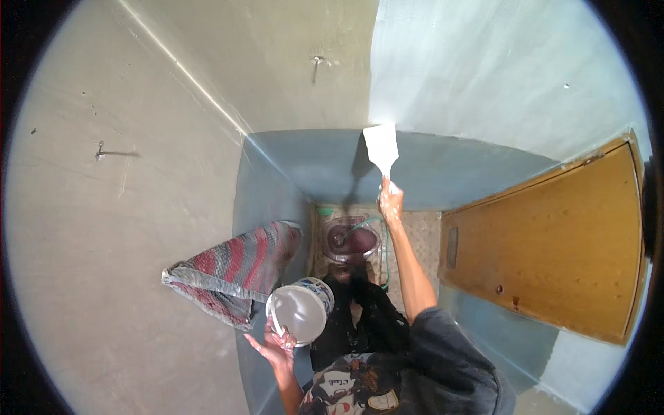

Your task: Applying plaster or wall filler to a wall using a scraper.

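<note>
My right hand (391, 200), flecked with white, is closed round the handle of a wide flat paintbrush (382, 146). Its broad white head meets the wall right where a fresh white coat (443, 76) borders bare beige plaster (263, 69), just above the blue-grey lower band (443, 155). Low on the left, my left hand (279, 348) grips a white plastic bucket (319, 294) at its near rim, with some fingers stretched outward and white smears on them. The bucket is tilted toward me, and its inside looks pale; how much it holds is unclear.
A red-and-grey striped cloth (238, 266) hangs at the left wall. Below are a dark red squat toilet (361, 242) and a green hose (387, 266). A wooden door (546, 235) stands right. Metal hooks (317, 61) jut from the plaster.
</note>
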